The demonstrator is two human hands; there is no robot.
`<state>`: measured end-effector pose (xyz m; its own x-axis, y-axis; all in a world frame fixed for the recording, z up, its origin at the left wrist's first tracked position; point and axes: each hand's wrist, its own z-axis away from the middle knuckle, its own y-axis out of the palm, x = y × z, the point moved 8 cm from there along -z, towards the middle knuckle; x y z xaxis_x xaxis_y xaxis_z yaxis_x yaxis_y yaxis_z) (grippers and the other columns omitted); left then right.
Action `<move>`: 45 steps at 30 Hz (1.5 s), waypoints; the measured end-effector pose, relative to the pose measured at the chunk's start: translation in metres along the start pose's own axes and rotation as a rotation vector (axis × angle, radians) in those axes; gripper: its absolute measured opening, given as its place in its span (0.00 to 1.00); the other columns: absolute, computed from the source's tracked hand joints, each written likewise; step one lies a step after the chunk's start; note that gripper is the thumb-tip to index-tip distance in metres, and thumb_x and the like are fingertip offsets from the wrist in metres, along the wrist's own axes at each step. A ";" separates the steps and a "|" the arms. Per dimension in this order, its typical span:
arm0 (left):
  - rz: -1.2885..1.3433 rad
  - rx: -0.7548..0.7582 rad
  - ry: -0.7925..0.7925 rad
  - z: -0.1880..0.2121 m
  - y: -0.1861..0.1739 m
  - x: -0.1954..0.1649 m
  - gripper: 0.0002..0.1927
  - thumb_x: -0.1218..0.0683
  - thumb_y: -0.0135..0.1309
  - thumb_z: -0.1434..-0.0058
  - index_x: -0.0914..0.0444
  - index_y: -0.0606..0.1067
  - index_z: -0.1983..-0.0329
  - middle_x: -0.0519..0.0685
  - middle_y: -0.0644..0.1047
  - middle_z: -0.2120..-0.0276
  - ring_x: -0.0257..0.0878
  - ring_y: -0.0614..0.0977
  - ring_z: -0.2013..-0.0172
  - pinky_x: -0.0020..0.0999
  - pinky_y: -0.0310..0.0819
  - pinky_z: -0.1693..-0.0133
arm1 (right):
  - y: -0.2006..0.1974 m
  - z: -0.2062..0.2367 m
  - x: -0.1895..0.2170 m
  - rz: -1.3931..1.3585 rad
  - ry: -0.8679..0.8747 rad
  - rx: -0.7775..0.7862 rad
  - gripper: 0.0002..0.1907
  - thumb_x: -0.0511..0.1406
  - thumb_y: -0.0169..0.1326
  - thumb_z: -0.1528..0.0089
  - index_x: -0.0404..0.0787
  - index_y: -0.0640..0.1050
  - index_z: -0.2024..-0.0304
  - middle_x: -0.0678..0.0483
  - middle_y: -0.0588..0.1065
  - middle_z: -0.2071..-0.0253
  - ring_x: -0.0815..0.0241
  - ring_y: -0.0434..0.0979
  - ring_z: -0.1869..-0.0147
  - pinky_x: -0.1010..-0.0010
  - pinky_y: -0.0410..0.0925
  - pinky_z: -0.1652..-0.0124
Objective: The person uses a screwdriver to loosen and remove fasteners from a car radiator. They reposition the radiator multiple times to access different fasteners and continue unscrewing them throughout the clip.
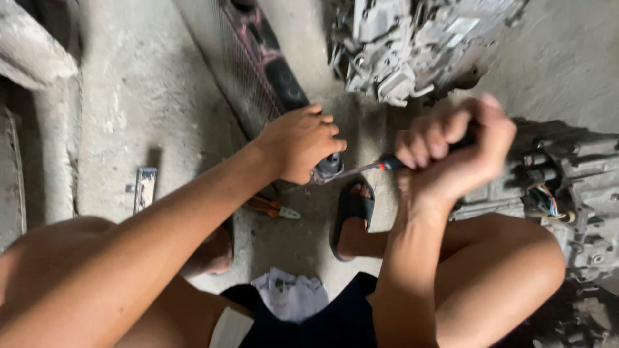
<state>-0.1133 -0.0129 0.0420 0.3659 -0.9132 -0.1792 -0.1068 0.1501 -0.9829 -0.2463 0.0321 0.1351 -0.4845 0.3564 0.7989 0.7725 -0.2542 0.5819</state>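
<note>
My left hand [300,143] is closed around the lower corner of a long radiator-like part [248,71] with a fine metal grille and a black and pink end tank, which leans across the concrete floor. My right hand [454,154] grips the black and red handle of a screwdriver [377,165]. Its metal shaft points left, and its tip meets a small dark fitting [327,167] just under my left hand. Both bare forearms reach forward over my knees, and the right hand is blurred.
A grey gearbox-like casting [412,45] lies at the top. Another metal housing with coloured wires [567,187] sits at the right. Orange-handled pliers [274,207] and a small metal plate [144,187] lie on the floor. My sandalled foot [351,219] rests below the hands, a white rag [290,293] nearer me.
</note>
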 end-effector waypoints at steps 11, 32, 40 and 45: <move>0.014 0.091 -0.002 0.030 0.032 -0.008 0.24 0.56 0.65 0.60 0.59 0.79 0.55 0.51 0.80 0.59 0.45 0.78 0.49 0.41 0.60 0.39 | -0.050 0.110 -0.009 -0.002 -0.149 0.010 0.22 0.46 0.40 0.31 0.42 0.67 0.77 0.54 0.60 0.88 0.62 0.50 0.87 0.68 0.51 0.82; 0.106 0.247 0.022 0.047 0.015 0.026 0.42 0.42 0.70 0.59 0.62 0.72 0.41 0.57 0.74 0.44 0.52 0.69 0.36 0.51 0.43 0.33 | -0.009 0.111 -0.018 0.337 0.054 0.429 0.20 0.45 0.45 0.32 0.41 0.71 0.74 0.51 0.68 0.83 0.55 0.64 0.81 0.54 0.67 0.74; 0.089 0.225 0.047 0.046 0.011 0.032 0.41 0.34 0.67 0.54 0.63 0.73 0.45 0.54 0.75 0.50 0.49 0.72 0.42 0.47 0.53 0.36 | 0.041 0.104 -0.025 0.199 -0.119 0.636 0.26 0.55 0.47 0.30 0.40 0.73 0.69 0.52 0.71 0.77 0.55 0.72 0.78 0.57 0.72 0.71; 0.085 0.270 0.040 0.051 0.012 0.034 0.39 0.29 0.62 0.53 0.61 0.74 0.50 0.47 0.76 0.54 0.42 0.73 0.46 0.41 0.59 0.41 | 0.068 0.118 -0.027 0.505 -0.146 0.851 0.21 0.42 0.46 0.28 0.41 0.71 0.74 0.54 0.75 0.78 0.57 0.79 0.77 0.55 0.78 0.71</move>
<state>-0.0553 -0.0224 0.0217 0.3285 -0.9066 -0.2648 0.1169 0.3173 -0.9411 -0.1324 0.1114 0.1345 -0.0073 0.5060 0.8625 0.9383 0.3016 -0.1691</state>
